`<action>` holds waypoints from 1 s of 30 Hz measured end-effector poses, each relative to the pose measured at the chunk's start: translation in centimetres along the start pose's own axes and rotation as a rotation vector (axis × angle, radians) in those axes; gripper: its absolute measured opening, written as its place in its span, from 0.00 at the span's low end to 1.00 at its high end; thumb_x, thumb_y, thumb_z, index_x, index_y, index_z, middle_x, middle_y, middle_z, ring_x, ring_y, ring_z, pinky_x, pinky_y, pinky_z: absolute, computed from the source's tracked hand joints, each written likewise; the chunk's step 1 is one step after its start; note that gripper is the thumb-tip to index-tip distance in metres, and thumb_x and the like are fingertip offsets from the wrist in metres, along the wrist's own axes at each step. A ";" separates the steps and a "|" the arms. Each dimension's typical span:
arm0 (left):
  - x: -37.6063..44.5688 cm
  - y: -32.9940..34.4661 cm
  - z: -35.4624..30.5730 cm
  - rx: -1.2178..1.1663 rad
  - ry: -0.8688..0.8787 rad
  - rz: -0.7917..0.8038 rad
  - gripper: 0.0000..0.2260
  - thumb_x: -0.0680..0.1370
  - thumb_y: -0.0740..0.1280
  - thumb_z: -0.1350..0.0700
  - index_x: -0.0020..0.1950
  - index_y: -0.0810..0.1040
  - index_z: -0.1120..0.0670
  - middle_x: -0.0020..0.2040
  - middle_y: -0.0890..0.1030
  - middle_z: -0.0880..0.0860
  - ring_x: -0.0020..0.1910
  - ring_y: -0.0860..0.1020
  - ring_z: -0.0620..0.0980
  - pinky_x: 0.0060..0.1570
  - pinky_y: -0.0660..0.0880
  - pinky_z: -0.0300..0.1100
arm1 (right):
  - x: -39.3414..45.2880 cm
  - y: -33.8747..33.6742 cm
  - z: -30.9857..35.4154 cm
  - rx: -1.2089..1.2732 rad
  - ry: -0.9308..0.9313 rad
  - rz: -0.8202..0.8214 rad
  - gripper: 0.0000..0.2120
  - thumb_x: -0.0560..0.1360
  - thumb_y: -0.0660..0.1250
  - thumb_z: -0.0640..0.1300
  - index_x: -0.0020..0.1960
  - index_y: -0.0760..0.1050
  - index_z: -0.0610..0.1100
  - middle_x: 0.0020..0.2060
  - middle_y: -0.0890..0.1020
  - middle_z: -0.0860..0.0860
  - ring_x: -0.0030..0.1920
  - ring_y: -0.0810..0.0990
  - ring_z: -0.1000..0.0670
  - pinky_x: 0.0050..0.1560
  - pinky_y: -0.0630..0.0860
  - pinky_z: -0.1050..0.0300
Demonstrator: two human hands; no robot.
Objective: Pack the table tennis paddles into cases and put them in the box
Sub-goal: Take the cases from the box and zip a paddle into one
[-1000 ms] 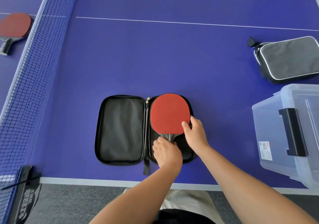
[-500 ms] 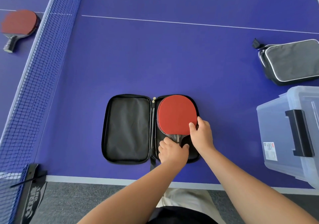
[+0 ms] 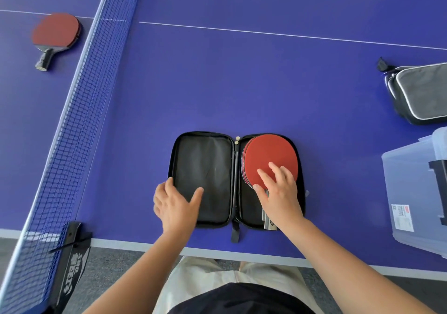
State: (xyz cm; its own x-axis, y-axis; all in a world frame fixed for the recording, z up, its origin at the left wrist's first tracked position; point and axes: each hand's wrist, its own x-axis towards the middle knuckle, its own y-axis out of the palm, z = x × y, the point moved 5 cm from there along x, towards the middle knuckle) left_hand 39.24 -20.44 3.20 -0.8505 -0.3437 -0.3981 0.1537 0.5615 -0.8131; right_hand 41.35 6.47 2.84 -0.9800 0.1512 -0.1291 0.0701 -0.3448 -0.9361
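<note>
Now the red paddle [image 3: 269,157] lies in the open case [image 3: 235,180], under the right grip [image 3: 278,190] pressing flat-fingered, handle toward the person. The left grip [image 3: 175,203], open, touches the empty flap just beside, ready to fold rightward.

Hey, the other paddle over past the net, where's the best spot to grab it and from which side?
Probably by the handle. The paddle lies flat beyond the net with its red blade away from you and the dark handle pointing back toward your edge. Reach over with the left hand and wrap the handle from above; the flat blade offers little to pinch.
</note>
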 end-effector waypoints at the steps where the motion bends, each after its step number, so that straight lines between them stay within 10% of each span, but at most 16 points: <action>1: 0.7 -0.3 0.9 -0.002 -0.044 0.018 0.41 0.74 0.69 0.37 0.78 0.57 0.56 0.76 0.60 0.57 0.75 0.57 0.58 0.73 0.55 0.56 | 0.0 0.2 0.1 -0.017 0.007 0.007 0.20 0.75 0.71 0.51 0.66 0.77 0.47 0.69 0.74 0.42 0.67 0.69 0.34 0.66 0.70 0.37; 7: 2.4 -0.4 2.8 -0.159 -0.076 0.187 0.42 0.72 0.73 0.41 0.79 0.56 0.52 0.74 0.65 0.53 0.74 0.62 0.55 0.70 0.66 0.56 | 0.0 0.7 0.1 -0.035 0.038 0.042 0.20 0.76 0.71 0.51 0.67 0.77 0.48 0.70 0.73 0.43 0.66 0.69 0.35 0.65 0.71 0.36; 14: -1.6 -4.5 -1.4 -0.445 -0.030 0.170 0.21 0.76 0.69 0.57 0.64 0.67 0.40 0.53 0.78 0.47 0.45 0.79 0.46 0.36 0.73 0.39 | -0.2 -0.3 -0.7 0.138 0.105 0.129 0.21 0.80 0.63 0.53 0.71 0.72 0.48 0.74 0.67 0.47 0.73 0.61 0.41 0.73 0.63 0.41; 19: -8.5 -5.6 -7.9 -0.522 0.209 0.308 0.23 0.74 0.67 0.65 0.57 0.73 0.38 0.48 0.78 0.44 0.42 0.78 0.44 0.38 0.75 0.35 | -1.5 -4.4 -1.6 0.405 0.182 0.126 0.21 0.81 0.60 0.54 0.72 0.70 0.50 0.72 0.69 0.54 0.73 0.63 0.52 0.73 0.64 0.44; 23: -12.6 -1.4 -13.1 -0.499 0.307 0.460 0.25 0.73 0.67 0.62 0.58 0.71 0.32 0.51 0.74 0.42 0.38 0.75 0.43 0.36 0.76 0.37 | -2.6 -8.7 -1.6 0.665 0.232 0.125 0.22 0.80 0.57 0.59 0.70 0.72 0.53 0.63 0.77 0.61 0.62 0.74 0.63 0.61 0.70 0.69; 30: -15.3 7.2 -19.0 -0.341 0.452 0.560 0.24 0.73 0.73 0.55 0.64 0.67 0.41 0.54 0.68 0.41 0.46 0.78 0.40 0.43 0.77 0.33 | -2.3 -10.4 -5.3 0.890 0.423 0.055 0.07 0.76 0.69 0.54 0.52 0.81 0.54 0.40 0.85 0.56 0.42 0.84 0.58 0.43 0.78 0.64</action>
State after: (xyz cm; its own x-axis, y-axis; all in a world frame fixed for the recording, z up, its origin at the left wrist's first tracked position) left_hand 43.80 3.14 11.53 -0.8254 0.3551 -0.4388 0.5181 0.7851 -0.3393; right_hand 43.88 14.64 11.15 -0.8199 0.3733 -0.4340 -0.2222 -0.9062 -0.3597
